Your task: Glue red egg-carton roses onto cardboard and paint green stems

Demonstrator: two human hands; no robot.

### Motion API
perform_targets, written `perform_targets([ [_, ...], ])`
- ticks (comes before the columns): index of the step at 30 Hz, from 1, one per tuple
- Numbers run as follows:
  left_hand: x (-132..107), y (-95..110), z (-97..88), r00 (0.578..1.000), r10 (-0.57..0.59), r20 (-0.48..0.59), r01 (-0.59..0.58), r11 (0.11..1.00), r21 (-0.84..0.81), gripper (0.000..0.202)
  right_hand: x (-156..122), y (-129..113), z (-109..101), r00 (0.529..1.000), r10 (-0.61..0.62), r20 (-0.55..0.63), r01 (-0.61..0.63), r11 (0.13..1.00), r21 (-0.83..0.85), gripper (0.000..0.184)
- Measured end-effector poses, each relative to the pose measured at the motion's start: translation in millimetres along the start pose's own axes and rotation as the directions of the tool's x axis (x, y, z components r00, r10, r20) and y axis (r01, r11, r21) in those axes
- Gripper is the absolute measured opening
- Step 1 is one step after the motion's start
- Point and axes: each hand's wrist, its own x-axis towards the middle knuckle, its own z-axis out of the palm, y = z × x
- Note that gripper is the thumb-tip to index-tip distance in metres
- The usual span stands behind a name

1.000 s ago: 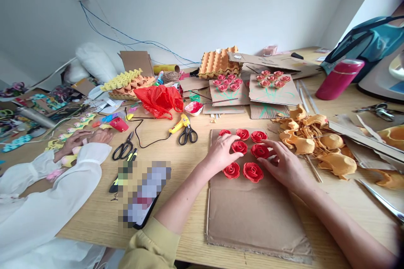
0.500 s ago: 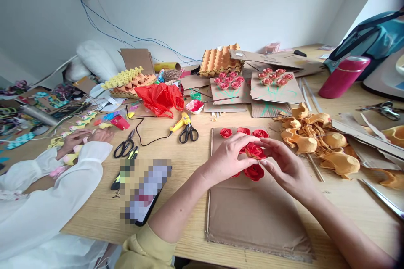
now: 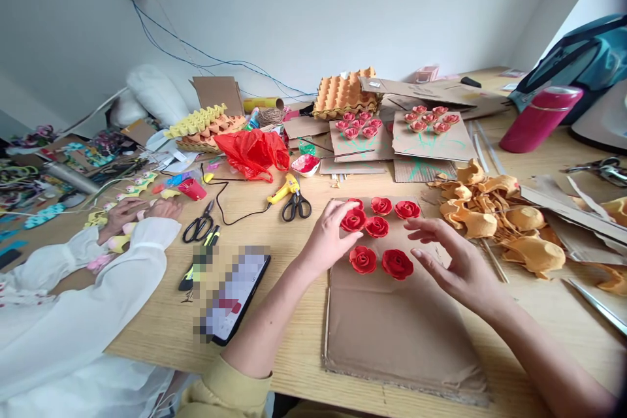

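My left hand (image 3: pixel 329 235) holds a red paper rose (image 3: pixel 353 219) between thumb and fingers, above the left side of a brown cardboard sheet (image 3: pixel 392 333). Open and holding nothing, my right hand (image 3: pixel 448 261) hovers over the sheet's right side with its fingers apart. Several other red roses sit on the upper part of the sheet: one (image 3: pixel 377 226) in the middle, two behind it including one (image 3: pixel 407 209) near my right fingertips, and a pair in front, the larger rose (image 3: pixel 398 264) on the right. Another is partly hidden behind the held rose.
Orange egg-carton cups (image 3: pixel 475 215) lie to the right, near scissors blades (image 3: pixel 597 307). On the left are a phone (image 3: pixel 235 300), black scissors (image 3: pixel 296 206), a yellow glue gun (image 3: pixel 284 189) and a co-worker's hands (image 3: pixel 164 209). Cardboard with painted roses (image 3: pixel 431 137) stands behind.
My hands have parted. The rose that was between both of them has moved left in my left hand, and my right hand has let go and opened. The roses on the sheet are now uncovered.
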Motion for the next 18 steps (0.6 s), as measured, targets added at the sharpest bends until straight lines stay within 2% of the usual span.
perform_targets([
  [4,-4,-35,6.4,0.992,-0.129,0.011,0.128,0.988,0.088,0.048,-10,13,0,0.976,-0.018,0.219,0.050,0.989,-0.141,0.049],
  [7,-4,-46,13.7,0.987,-0.154,0.036,0.150,0.984,0.093,0.045,-14,14,5,0.943,-0.021,0.332,0.088,0.978,-0.188,0.058],
  [12,0,-48,20.7,0.985,-0.163,0.058,0.158,0.985,0.075,0.046,-11,8,11,0.927,0.017,0.375,0.084,0.965,-0.250,0.056],
  [15,1,-47,22.2,0.984,-0.166,0.057,0.162,0.984,0.077,0.042,-11,8,13,0.931,0.013,0.365,0.088,0.962,-0.258,0.048],
  [18,0,-45,24.0,0.984,-0.174,0.050,0.170,0.983,0.068,0.043,-12,11,12,0.941,-0.006,0.339,0.102,0.959,-0.264,0.049],
])
